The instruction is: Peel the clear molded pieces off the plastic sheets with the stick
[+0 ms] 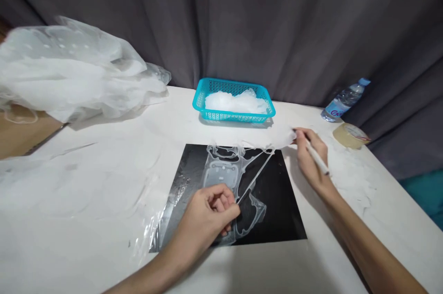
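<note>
Where black is forming the backdrop: a thin, straight, whitish strip (pixel 255 177) is slanting over a black rectangular sheet (pixel 285 213), its long axis running from the sheet's middle toward its far right corner.
Near end: a bare left hand (pixel 207 213) is pinching the strip between thumb and forefinger, above the sheet's near half.
Far end: a bare right hand (pixel 311 155), nearer this end, is gripping a slim, white, pen-like tool (pixel 318 159) just beyond the sheet's right edge.
Far right corner: a soft, milky-white wad (pixel 282 139) is sitting between sheet and right fingertips; blur is leaving their contact unclear.
On the sheet: a shaped, translucent plastic film (pixel 221 174) is lying partly hidden under the left hand.
Hard to see: tangled loops are obscuring where the strip is ending.
</note>
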A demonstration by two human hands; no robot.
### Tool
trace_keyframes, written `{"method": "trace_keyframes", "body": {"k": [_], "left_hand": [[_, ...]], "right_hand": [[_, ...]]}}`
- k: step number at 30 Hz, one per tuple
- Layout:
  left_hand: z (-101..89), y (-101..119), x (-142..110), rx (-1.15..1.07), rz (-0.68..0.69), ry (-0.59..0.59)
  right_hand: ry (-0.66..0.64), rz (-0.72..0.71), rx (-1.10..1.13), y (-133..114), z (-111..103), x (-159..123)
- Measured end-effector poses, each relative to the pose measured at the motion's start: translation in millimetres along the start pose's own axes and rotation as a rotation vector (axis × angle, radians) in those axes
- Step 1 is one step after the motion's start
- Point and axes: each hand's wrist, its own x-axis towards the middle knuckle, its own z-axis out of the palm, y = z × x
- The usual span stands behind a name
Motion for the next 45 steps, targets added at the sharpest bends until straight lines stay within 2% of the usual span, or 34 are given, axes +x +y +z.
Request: {"method": "trace_keyframes", "body": {"k": [3, 5, 7, 9, 11, 12, 14, 16, 18, 20, 22, 25, 28, 34, 36, 38, 42, 45], "left_hand": [[-3.4, -2, 2, 0.037, -0.011, -0.029], [-5.6, 0, 5, 0.052, -0.036, -0.065], [-8.0, 5, 7, 0.070, -0.047, -0.147], [-11.2, 11, 8, 0.067, -0.021, -0.258], [-15.7, 17, 9, 0.023, 0.025, -0.339], [-18.5, 19, 10, -0.017, 0.060, -0.339], [-24.8, 23, 10, -0.091, 0.180, -0.266], [-30.5, 24, 10, -0.090, 0.315, -0.213], [-34.0, 24, 10, -0.015, 0.406, -0.224], [-34.6, 23, 8, 0.093, 0.439, -0.236], [-33.8, 23, 7, 0.192, 0.481, -0.182], [-34.2, 25, 5, 0.276, 0.559, -0.127], [-37.6, 26, 4, 0.277, 0.627, -0.141], [-42.0, 22, 0, 0.253, 0.768, -0.090], [-42.4, 22, 0, 0.248, 0.797, -0.076], [-42.9, 22, 1, 0.251, 0.827, -0.062], [-44.6, 22, 1, 0.258, 0.869, -0.056], [-45.9, 20, 0, 0.265, 0.891, -0.071]], "right_hand": [[0.172, 0.139, 0.067, 34, -25, 37], [0.208, 0.164, 0.090, 47, -44, 49], [0.185, 0.154, 0.100, 47, -59, 48], [0.074, 0.115, 0.106, 35, -65, 35], [-0.156, 0.054, 0.142, 13, -62, 16], [-0.275, 0.038, 0.192, 0, -58, 7], [-0.498, 0.012, 0.309, -25, -47, -11], [-0.666, 0.007, 0.397, -45, -37, -25], [-0.774, -0.009, 0.450, -58, -30, -34], [-0.841, -0.056, 0.482, -65, -27, -41], [-0.875, -0.116, 0.489, -67, -27, -46], [-0.882, -0.170, 0.466, -68, -30, -51], [-0.850, -0.189, 0.476, -69, -35, -57], [-0.644, -0.165, 0.633, -68, -39, -61], [-0.592, -0.171, 0.583, -64, -36, -60], [-0.571, -0.275, 0.453, -60, -32, -61], [-0.481, -0.584, 0.215, -54, -20, -69], [-0.406, -0.653, 0.165, -56, -16, -76]]}}
